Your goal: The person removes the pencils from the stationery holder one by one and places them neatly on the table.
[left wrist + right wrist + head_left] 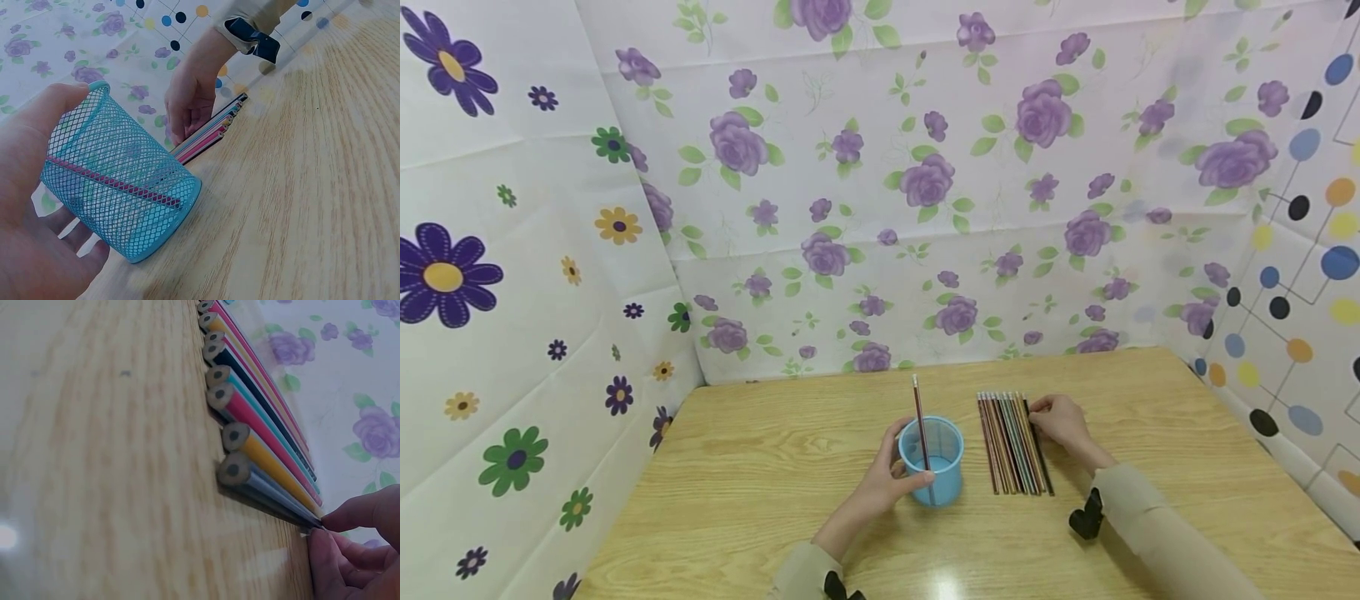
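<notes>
My left hand [882,483] grips a blue mesh pencil cup [119,169] round its side, thumb at the front. One dark red pencil [920,417] leans inside the cup, its eraser end above the rim. To the right, several pencils [1006,442] in red, yellow, teal and black lie side by side, erasers toward the back wall. My right hand [1062,421] is at the outermost, a black pencil [269,492], pinching it near its far end between thumb and forefinger. That pencil still lies along the row, with its unsharpened end toward me in the right wrist view.
The wooden table [760,475] carries the cup and the pencils. A white cloth with purple flowers [880,208] hangs behind it, and patterned cloths stand at the left and right. Black straps [1086,515] are on both sleeves.
</notes>
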### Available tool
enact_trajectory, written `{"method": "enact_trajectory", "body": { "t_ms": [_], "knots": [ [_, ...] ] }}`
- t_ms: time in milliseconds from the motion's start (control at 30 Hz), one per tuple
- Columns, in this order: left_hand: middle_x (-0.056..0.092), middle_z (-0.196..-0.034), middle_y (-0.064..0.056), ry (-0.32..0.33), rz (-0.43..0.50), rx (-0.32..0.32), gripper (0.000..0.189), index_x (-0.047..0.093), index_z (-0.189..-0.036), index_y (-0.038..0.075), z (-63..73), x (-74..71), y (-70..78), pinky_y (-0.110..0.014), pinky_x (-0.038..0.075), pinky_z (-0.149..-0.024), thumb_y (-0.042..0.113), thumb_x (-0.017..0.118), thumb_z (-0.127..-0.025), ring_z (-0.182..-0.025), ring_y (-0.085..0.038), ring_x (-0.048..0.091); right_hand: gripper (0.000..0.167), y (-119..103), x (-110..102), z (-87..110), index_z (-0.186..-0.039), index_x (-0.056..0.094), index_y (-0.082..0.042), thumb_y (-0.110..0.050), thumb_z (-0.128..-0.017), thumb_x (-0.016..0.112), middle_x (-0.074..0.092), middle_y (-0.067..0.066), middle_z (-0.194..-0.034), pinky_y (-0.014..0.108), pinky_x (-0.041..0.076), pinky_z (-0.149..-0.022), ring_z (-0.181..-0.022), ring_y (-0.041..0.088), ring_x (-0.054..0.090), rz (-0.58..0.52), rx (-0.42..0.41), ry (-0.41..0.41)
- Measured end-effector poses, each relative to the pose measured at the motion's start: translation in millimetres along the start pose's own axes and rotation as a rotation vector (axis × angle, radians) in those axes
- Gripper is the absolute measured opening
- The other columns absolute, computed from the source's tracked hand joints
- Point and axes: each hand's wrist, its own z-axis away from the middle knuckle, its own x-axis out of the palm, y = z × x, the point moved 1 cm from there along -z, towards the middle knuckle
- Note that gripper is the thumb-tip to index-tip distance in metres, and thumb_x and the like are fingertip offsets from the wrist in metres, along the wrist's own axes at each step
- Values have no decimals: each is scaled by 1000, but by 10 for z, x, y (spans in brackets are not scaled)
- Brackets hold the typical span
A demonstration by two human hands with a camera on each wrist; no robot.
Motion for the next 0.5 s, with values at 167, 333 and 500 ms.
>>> {"method": "enact_trajectory", "body": {
  "t_ms": [167, 333, 500],
  "knots": [
    [37, -153, -16, 1, -6, -2, 85, 18, -158, 21, 4, 2, 21, -57, 27, -116, 26, 73, -93, -141, -36, 34, 19, -16, -9, -8, -106, 64, 12, -3, -95, 60, 66, 16, -85, 31, 52, -54, -64, 19, 61, 20, -18, -1],
    [36, -153, -16, 7, -8, -3, 86, 18, -158, 19, 1, 1, 33, -57, 26, -116, 25, 73, -93, -142, -36, 33, 20, -48, -31, -2, -105, 65, 11, -6, -97, 57, 66, 20, -90, 38, 53, -59, -73, 27, 63, 74, -80, 26],
    [36, -153, -16, 2, -13, -2, 86, 18, -158, 17, 3, -3, 18, -58, 26, -116, 25, 73, -93, -143, -37, 32, 29, -111, -28, 16, -117, 60, 11, -10, -100, 50, 64, 26, -105, 38, 54, -64, -86, 33, 64, 43, -86, 51]
  ]
}}
